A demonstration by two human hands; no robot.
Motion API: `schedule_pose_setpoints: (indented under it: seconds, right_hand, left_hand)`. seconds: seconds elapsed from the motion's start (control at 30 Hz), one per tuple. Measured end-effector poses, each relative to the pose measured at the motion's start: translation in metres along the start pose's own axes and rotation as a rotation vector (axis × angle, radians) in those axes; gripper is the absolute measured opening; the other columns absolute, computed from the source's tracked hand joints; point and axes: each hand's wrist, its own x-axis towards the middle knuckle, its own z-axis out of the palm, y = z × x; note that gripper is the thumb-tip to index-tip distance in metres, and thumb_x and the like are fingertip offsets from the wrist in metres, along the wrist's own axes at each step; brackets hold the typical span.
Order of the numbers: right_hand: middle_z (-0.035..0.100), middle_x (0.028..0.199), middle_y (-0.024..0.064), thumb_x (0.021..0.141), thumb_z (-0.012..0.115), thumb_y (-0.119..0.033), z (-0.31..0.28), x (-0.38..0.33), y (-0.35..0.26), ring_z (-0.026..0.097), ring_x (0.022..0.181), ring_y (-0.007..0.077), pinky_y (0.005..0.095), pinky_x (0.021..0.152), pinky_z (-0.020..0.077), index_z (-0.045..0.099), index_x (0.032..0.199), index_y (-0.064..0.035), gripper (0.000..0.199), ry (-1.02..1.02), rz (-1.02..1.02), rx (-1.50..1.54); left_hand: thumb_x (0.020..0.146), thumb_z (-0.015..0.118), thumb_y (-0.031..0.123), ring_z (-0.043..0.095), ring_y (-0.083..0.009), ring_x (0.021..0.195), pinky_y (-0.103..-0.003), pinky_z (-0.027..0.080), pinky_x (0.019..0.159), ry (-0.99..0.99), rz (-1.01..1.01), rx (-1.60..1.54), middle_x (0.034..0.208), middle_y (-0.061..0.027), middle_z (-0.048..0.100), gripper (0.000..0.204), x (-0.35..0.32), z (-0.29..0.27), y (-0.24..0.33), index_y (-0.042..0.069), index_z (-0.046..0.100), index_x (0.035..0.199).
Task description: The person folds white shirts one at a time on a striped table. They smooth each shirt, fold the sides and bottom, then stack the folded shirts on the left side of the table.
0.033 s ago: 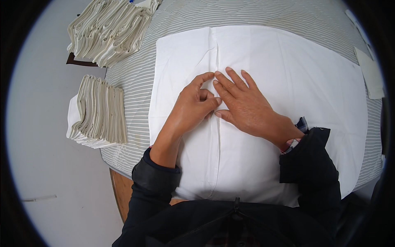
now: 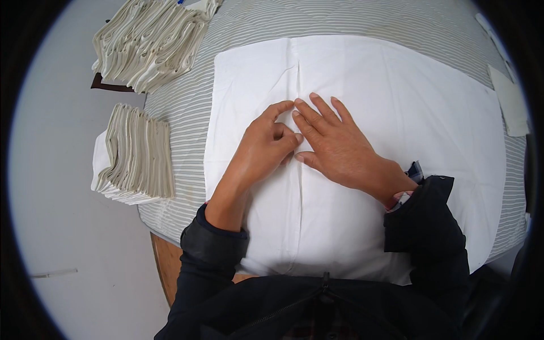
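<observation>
A large white cloth point(image 2: 351, 238) lies spread in front of me, with a raised crease or fold running lengthwise down it. My left hand point(image 2: 263, 144) is at this crease, thumb and curled fingers closed at the fold's edge, the index finger stretched along toward my right fingertips. What lies under the curled fingers is partly hidden. Flat on the cloth, just right of the crease, rests my right hand point(image 2: 343, 141) with its fingers spread. The fingertips of both hands almost meet at the crease.
The cloth lies on a striped padded surface point(image 2: 340, 20). At its left edge stands a stack of folded off-white cloths point(image 2: 139, 153); a bigger pile of folded cloths point(image 2: 150, 45) sits behind it. Another pale folded piece point(image 2: 510, 102) is at the far right.
</observation>
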Motion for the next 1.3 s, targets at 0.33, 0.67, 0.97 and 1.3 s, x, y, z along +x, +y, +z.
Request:
schedule_pose_setpoints:
  seconds: [0.33, 0.67, 0.97, 1.3]
  right_hand:
    - [0.038, 0.165, 0.0212, 0.107, 0.050, -0.049, -0.007, 0.001, 0.000, 0.020, 0.159, 0.0368, 0.0544, 0.129, 0.0131, 0.042, 0.157, 0.0016, 0.072, -0.048, 0.000, -0.005]
    - [0.038, 0.165, 0.0222, 0.106, 0.050, -0.055, 0.001, 0.001, 0.018, 0.022, 0.159, 0.0377, 0.0549, 0.129, 0.0143, 0.044, 0.156, 0.0024, 0.076, -0.063, -0.046, 0.157]
    - [0.034, 0.168, 0.0216, 0.109, 0.044, -0.052, -0.049, -0.073, 0.204, 0.028, 0.157, 0.0365, 0.0504, 0.127, 0.0224, 0.041, 0.159, -0.0031, 0.070, 0.052, 0.443, -0.200]
    - [0.067, 0.130, 0.0237, 0.106, 0.051, -0.026, -0.142, -0.221, 0.379, 0.063, 0.122, 0.0425, 0.0506, 0.102, 0.0521, 0.063, 0.132, -0.0034, 0.036, 0.160, 0.874, -0.477]
  left_hand:
    - [0.098, 0.072, 0.031, 0.043, -0.0482, 0.146, -0.051, 0.041, 0.117, 0.305, 0.733, 0.918, 0.156, -0.0294, 0.048, 0.065, 0.082, 0.011, 0.000, -0.003, 0.051, 0.149]
    - [0.105, 0.051, 0.040, 0.030, -0.0499, 0.153, -0.053, 0.022, 0.127, 0.237, 0.591, 0.892, 0.165, -0.0261, 0.039, 0.063, 0.130, 0.002, -0.030, 0.005, 0.047, 0.157]
    - [0.109, 0.046, 0.041, 0.024, -0.0409, 0.158, -0.049, 0.017, 0.130, 0.285, 0.509, 1.003, 0.169, -0.0205, 0.035, 0.062, 0.126, 0.009, -0.031, 0.007, 0.044, 0.160]
    - [0.109, 0.047, 0.041, 0.024, -0.0402, 0.159, -0.049, 0.017, 0.130, 0.258, 0.493, 0.970, 0.169, -0.0203, 0.034, 0.062, 0.122, 0.009, -0.027, 0.006, 0.044, 0.159]
